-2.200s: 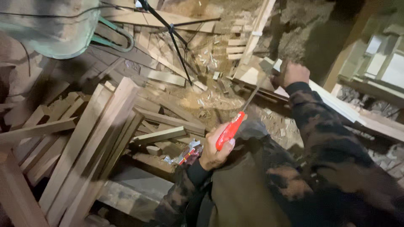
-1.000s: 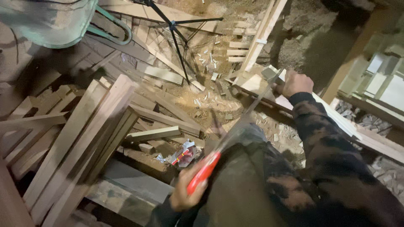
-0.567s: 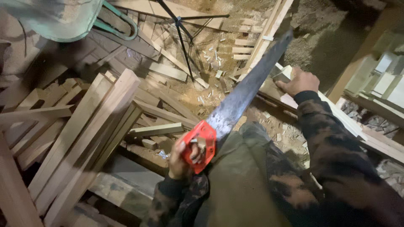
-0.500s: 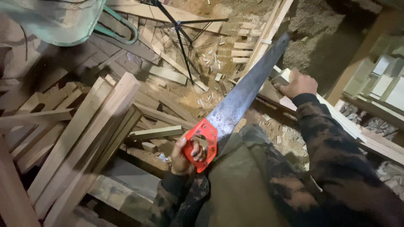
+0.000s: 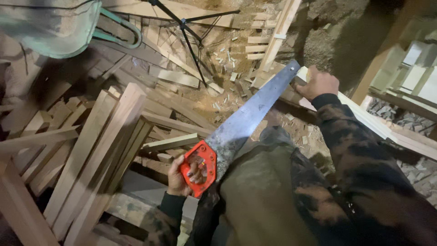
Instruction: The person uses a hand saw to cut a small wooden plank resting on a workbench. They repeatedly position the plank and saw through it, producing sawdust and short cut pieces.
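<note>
- The left hand (image 5: 182, 175) is gripping the red plastic handle of a long grey steel handsaw (image 5: 248, 120), fingers curled through the handle opening and clamped on it.
- The handsaw is running on a slant, its long axis rising from the handle up and rightward to the blunt tip, toothed edge facing down and right.
- The tip is lying just beside the right hand (image 5: 321, 82), which is resting on a pale, long wooden plank (image 5: 387, 130); its fingers are pressing down on the wood, but whether they are wrapping the edge cannot be told.
- The right hand is therefore the nearer one to the blade's far end, while the left is at the handle end, well apart from the plank.
- The person's knee in olive trousers (image 5: 268, 182) is sitting directly under the blade's middle, leaving little room below the teeth.
- Left of the handsaw, a leaning bundle of squared timber battens (image 5: 107, 141) is crowding the handle side.
- Beyond the tip, a black tripod (image 5: 191, 41) is standing over sawdust-strewn ground (image 5: 218, 91) with small offcuts, giving more open space there.
</note>
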